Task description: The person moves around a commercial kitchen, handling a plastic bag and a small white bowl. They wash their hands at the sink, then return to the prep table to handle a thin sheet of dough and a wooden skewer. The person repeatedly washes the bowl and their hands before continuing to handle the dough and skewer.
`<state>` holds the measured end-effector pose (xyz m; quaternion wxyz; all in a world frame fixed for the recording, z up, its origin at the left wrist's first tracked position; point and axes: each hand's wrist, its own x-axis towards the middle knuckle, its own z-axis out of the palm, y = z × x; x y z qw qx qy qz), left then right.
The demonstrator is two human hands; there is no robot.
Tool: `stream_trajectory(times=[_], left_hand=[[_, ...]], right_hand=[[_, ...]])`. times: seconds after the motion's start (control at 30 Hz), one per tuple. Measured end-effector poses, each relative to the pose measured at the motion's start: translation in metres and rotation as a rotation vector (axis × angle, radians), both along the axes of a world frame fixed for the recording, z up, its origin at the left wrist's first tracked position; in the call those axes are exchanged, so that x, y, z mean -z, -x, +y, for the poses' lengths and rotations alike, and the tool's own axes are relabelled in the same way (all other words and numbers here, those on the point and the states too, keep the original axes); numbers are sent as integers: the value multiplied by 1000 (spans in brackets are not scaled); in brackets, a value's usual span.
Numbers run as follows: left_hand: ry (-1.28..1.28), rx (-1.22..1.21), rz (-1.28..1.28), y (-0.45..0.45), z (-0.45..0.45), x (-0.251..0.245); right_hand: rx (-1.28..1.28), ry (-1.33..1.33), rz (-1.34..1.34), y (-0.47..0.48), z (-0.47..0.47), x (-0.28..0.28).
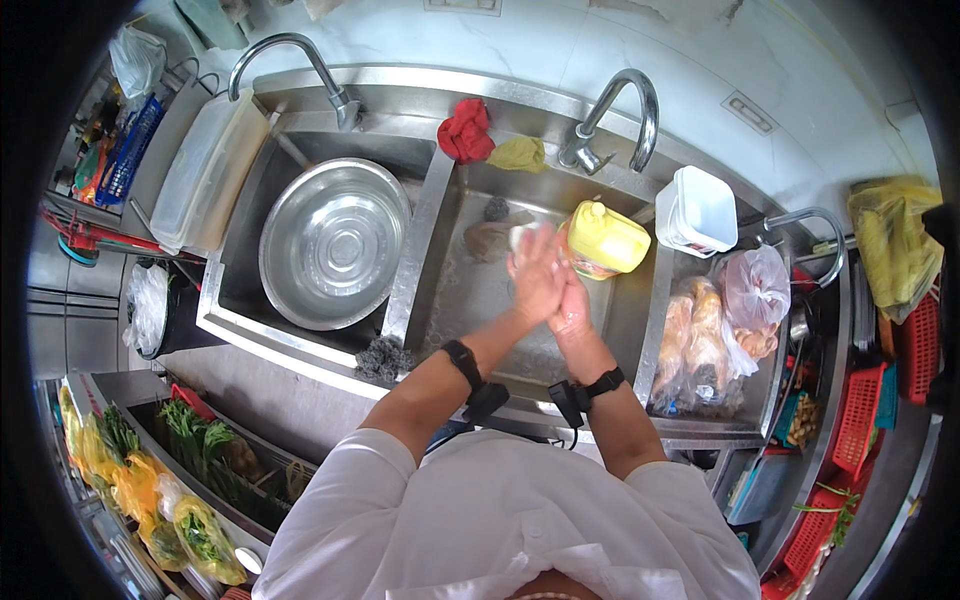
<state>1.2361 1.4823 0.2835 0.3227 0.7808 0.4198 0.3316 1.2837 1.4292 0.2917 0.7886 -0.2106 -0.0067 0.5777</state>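
Note:
My left hand lies across my right hand, palms together, above the middle sink basin. Motion blurs the fingers of both, and the left covers much of the right. A small white patch shows at the left fingertips; whether it is foam or an object is unclear. Wet shine marks the right palm's heel. Close beyond the hands stands a yellow plastic jug with a cap and handle. Under the fingertips, a brownish blurred item and a dark scouring pad lie on the basin floor.
A large metal bowl fills the left basin. A steel-wool scourer sits on the front rim. Red cloth and an olive cloth lie by the curved faucet. At right are a white bucket and bagged food.

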Motion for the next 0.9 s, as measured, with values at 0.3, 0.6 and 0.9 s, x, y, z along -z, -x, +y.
stream_trajectory(times=[0.3,0.6,0.9], left_hand=[[1220,445,-518,35,10,-1],[1176,690,34,37,46,-16],[116,810,698,13,57,-44]], right_hand=[[-24,333,-337,-10,4,-29],[-569,289,-2104,-23,-3,-60],[-435,557,-2092,-33,15,-39]])
